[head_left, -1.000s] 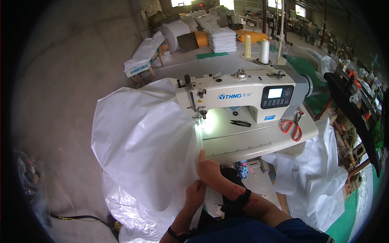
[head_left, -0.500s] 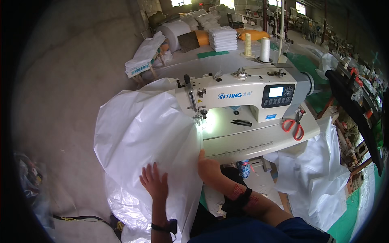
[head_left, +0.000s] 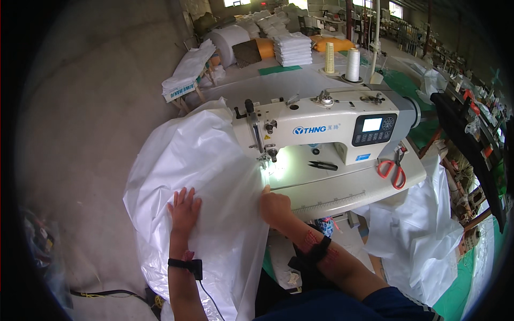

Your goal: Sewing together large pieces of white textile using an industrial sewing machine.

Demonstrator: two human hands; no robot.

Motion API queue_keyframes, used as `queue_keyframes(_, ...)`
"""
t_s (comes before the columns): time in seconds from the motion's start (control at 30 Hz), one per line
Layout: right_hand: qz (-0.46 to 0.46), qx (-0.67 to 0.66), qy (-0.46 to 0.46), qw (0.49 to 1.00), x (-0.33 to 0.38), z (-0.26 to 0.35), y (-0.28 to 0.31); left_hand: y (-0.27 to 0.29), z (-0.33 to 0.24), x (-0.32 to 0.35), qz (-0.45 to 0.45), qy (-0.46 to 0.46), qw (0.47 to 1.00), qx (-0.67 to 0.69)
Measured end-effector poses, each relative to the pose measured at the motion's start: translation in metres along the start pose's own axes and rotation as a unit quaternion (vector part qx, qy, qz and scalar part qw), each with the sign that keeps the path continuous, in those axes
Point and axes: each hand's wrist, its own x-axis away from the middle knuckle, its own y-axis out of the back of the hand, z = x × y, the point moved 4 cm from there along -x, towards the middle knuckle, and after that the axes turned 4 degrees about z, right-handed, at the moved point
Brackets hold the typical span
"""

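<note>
A large, shiny white plastic sheet (head_left: 214,235) spreads over the left side of the sewing machine (head_left: 316,125) and hangs toward my lap. My left hand (head_left: 184,211) lies flat on it, fingers spread. At the sheet's right edge, just in front of the lit presser foot (head_left: 263,163), is my right hand (head_left: 276,207). Its index finger points forward along the edge and the other fingers are curled in on the sheet; the thumb is hidden. The edge runs from this hand up under the foot.
Black thread snips (head_left: 323,166) and red-handled scissors (head_left: 393,172) rest on the machine bed. Behind stand a white thread cone (head_left: 353,65) and a yellowish one (head_left: 329,59). More white sheeting (head_left: 412,224) hangs at the right. A stack of folded white material (head_left: 293,49) sits farther back.
My left hand has slid left and forward across the sheet. The right hand has moved slightly forward, nearer the presser foot. The sheet's far part has bunched up higher beside the machine head.
</note>
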Motion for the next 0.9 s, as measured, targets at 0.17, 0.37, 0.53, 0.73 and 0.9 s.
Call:
queue_keyframes(0.17,0.017,-0.003,-0.001,1.000,-0.023,-0.003,-0.003,-0.002,0.005,-0.034,0.011,0.012,1.000,0.018)
queue_keyframes(0.37,0.004,0.021,-0.019,1.000,-0.044,-0.008,-0.005,-0.004,0.008,-0.053,0.045,0.048,0.998,0.005)
queue_keyframes(0.53,0.015,-0.074,-0.045,0.996,-0.040,-0.023,-0.001,0.031,-0.017,-0.022,-0.034,0.028,0.999,0.014)
queue_keyframes(0.73,0.205,-0.197,0.108,0.953,0.071,-0.025,-0.061,0.049,-0.043,0.082,-0.070,-0.033,0.995,0.067)
queue_keyframes(0.9,0.165,-0.384,0.170,0.892,0.070,0.008,-0.131,0.018,-0.005,0.088,-0.055,0.093,0.994,0.031)
